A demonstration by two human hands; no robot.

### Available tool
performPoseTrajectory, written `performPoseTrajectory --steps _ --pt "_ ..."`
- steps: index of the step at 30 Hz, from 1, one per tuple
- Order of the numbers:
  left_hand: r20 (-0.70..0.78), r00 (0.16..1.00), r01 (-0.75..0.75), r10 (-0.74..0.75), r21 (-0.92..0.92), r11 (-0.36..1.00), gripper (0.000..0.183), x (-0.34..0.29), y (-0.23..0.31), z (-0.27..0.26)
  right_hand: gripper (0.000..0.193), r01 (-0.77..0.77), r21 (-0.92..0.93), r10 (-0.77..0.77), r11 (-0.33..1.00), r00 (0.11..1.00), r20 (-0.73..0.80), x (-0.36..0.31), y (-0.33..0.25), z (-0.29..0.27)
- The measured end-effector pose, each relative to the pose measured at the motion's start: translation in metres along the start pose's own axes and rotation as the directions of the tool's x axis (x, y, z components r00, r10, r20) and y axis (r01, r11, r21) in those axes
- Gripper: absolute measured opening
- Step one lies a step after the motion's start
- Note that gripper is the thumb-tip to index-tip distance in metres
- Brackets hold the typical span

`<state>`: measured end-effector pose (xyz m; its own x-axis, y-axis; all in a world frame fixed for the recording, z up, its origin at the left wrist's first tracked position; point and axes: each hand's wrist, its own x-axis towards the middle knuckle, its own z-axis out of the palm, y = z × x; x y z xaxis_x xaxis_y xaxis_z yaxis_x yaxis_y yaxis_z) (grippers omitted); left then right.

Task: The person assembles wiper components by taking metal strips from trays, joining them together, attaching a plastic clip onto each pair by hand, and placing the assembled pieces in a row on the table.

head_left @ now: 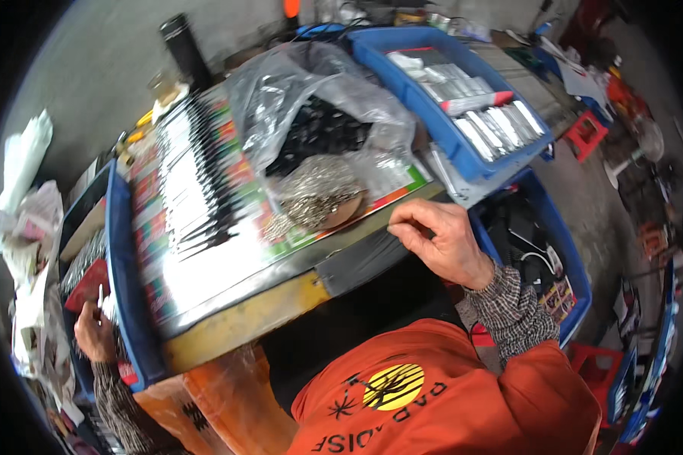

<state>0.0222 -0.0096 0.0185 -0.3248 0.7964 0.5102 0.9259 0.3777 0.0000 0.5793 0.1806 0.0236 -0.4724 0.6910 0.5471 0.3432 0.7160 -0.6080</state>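
My left hand (94, 334) reaches into the blue bin (121, 265) at the left, beside a red scoop-like piece (91, 285) and a heap of small grey metal parts (88, 260). Its fingers are curled together near a thin pale piece; what they grip is too small to tell. Over the table's front edge, my right hand (442, 241) has thumb and forefinger pressed together in a pinch, and anything between them is hidden. Just beyond it lies a pile of small silvery metal parts (319, 193). Behind the pile, an open clear plastic bag (254, 98) holds black parts (319, 133).
A row of black-edged, flat pale pieces (193, 174) lies on the colourful table sheet (146, 205). At the back right, a blue tray (470, 163) holds packed silvery bundles. Another blue bin (580, 292) stands low at the right. A dark cylinder (184, 49) stands at the back.
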Motion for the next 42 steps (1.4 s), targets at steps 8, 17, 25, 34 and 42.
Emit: performPoseTrajectory --steps 8,17,25,34,42 --pt "-0.071 0.995 0.067 -0.07 -0.057 0.996 0.021 -0.003 -0.003 -0.001 0.008 -0.062 -0.426 -0.023 0.902 0.981 -0.192 0.028 0.041 -0.081" --pt "-0.146 0.978 0.082 -0.152 -0.4 0.913 0.023 -0.006 0.052 -0.028 0.022 -0.11 -0.679 0.154 0.726 0.988 0.005 0.044 0.129 -0.122" --pt "-0.006 0.974 0.158 -0.228 -0.705 0.692 0.014 -0.015 0.135 -0.045 0.025 -0.175 -0.682 0.275 0.71 0.961 0.04 0.055 0.144 -0.117" --pt "0.087 0.984 0.151 -0.157 -0.874 0.462 0.009 -0.018 0.183 -0.031 0.026 -0.282 -0.486 0.307 0.827 0.951 -0.029 0.061 0.135 -0.123" --pt "0.201 0.961 0.253 -0.189 -0.916 0.312 0.014 -0.023 0.219 -0.027 0.021 -0.395 -0.458 0.383 0.797 0.916 -0.123 0.046 0.125 -0.127"
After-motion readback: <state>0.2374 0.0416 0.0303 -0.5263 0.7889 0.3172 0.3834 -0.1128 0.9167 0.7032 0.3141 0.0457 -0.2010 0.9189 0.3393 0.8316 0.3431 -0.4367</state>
